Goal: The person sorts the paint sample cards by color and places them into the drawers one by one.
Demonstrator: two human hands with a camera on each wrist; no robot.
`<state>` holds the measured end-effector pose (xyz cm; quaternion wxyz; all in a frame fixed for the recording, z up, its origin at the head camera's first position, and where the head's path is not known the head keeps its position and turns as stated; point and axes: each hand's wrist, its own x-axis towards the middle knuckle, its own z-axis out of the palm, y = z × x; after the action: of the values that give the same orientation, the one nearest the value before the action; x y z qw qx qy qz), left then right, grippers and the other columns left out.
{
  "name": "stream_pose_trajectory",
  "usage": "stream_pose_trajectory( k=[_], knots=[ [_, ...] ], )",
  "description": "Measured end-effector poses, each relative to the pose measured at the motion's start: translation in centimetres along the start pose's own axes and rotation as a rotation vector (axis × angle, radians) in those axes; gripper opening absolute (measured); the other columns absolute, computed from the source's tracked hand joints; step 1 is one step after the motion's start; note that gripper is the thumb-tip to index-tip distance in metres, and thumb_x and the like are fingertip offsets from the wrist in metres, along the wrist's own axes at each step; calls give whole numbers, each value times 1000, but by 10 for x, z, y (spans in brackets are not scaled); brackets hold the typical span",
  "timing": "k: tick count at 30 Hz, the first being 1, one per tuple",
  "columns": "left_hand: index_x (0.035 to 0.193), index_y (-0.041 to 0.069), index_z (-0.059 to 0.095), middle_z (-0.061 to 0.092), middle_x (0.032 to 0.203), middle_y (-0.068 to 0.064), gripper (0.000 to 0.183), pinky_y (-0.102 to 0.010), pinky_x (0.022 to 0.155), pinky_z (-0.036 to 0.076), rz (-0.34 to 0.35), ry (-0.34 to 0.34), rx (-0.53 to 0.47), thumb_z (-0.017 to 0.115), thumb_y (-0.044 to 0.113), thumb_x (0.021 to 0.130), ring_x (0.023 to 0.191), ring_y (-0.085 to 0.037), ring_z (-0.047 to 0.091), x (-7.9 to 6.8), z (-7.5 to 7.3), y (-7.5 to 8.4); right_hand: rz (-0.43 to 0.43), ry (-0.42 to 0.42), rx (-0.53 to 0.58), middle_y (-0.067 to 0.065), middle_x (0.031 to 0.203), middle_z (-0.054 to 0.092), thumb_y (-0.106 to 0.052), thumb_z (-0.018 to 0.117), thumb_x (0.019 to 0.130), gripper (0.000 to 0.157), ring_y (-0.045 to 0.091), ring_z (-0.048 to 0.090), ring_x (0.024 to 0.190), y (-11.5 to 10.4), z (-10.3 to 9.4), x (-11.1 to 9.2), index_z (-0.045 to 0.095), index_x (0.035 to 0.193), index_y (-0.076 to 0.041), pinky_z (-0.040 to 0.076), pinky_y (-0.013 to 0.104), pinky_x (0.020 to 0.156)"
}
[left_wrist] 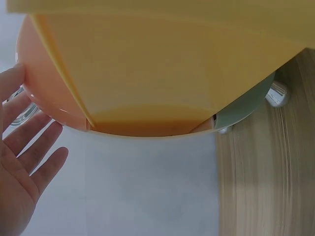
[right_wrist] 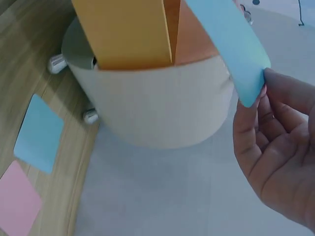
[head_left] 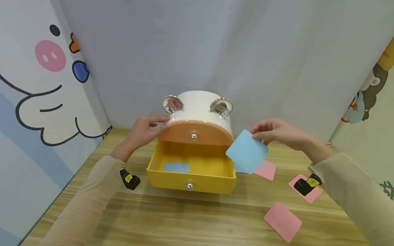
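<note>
A small drawer cabinet (head_left: 200, 109) with a white shell and two silver ears stands on the wooden table. Its yellow lower drawer (head_left: 212, 182) is pulled out, and a blue card (head_left: 176, 167) lies inside at the left. The orange upper drawer (head_left: 178, 131) is closed. My left hand (head_left: 144, 131) rests with extended fingers against the cabinet's upper left side; in the left wrist view its fingers (left_wrist: 42, 140) are spread. Between thumb and fingers my right hand (head_left: 277, 133) pinches a blue card (head_left: 247, 152) by its corner, raised beside the open drawer's right side.
Right of the cabinet, a second blue card (right_wrist: 39, 133) lies on the table near a pink card (head_left: 267, 170). Two more pink cards lie closer, one (head_left: 311, 193) partly behind the right wrist camera, another (head_left: 283, 222) at the front. A pale curtain (head_left: 200, 44) hangs behind.
</note>
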<state>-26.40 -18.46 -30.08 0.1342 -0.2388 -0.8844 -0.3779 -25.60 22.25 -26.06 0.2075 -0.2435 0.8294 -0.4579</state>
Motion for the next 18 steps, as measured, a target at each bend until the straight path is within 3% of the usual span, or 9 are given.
stream_pose_trajectory(
  k=[4,8,18],
  knots=[
    [117,6,62,60,118,-11,36,-47,87,47,-3,-1,4,63,25,87,109,-27,55,0,0,1,-58,-21,-2,6,91,63,-11,56,90,24,17,57,76,-19,21,19,58,107,6,52,31,69],
    [117,5,62,60,118,-12,36,-48,87,47,-1,0,-1,63,24,87,109,-28,55,1,0,0,-98,14,-10,4,88,63,-8,56,89,20,15,56,73,-29,41,33,60,104,5,51,30,67],
    [117,6,62,60,119,-12,36,-49,87,47,-1,0,-1,63,25,86,108,-28,56,0,0,0,-197,92,-163,6,81,63,-5,58,87,13,15,48,65,-41,81,48,65,96,1,43,24,58]
  ],
)
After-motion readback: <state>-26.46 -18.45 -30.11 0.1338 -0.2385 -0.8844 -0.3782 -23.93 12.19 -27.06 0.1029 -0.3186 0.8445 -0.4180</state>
